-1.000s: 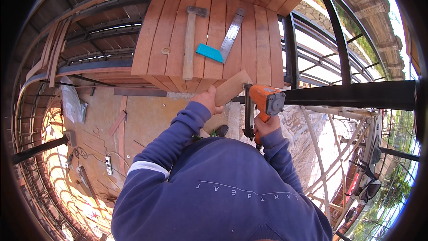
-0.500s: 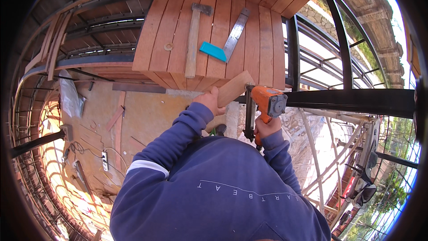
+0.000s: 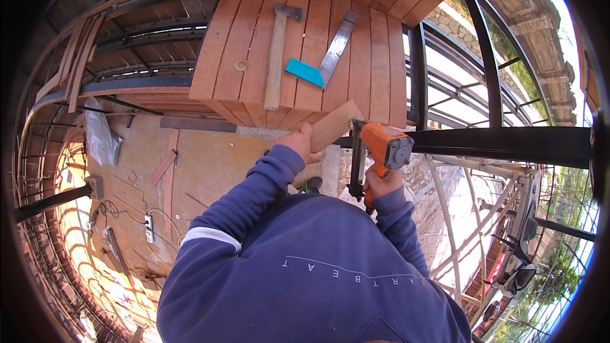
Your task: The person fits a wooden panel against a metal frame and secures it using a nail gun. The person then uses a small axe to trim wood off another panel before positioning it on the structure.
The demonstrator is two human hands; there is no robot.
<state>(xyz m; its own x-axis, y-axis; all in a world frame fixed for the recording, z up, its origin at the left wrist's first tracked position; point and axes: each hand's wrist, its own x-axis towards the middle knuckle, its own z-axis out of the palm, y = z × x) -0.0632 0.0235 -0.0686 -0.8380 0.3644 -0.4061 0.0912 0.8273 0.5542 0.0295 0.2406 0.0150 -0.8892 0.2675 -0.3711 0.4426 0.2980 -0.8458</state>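
Note:
In my left hand is a short wooden board, its far end angled up toward the front edge of the plank platform. My right hand grips an orange and black nail gun by its handle. The gun's nose meets the right end of the board, near its corner. On the platform, beyond both hands, lie a hammer with a wooden handle and a square with a turquoise stock and a metal blade. A tape roll rests left of the hammer.
A black metal beam runs off to the right of the nail gun, joined to upright bars. At the left, a plastic bag, wood strips and a white power strip with cables lie on the floor below.
The nail gun's body has tilted slightly to the right, while its nose stays at the board's end. My left hand and the board hold almost the same place.

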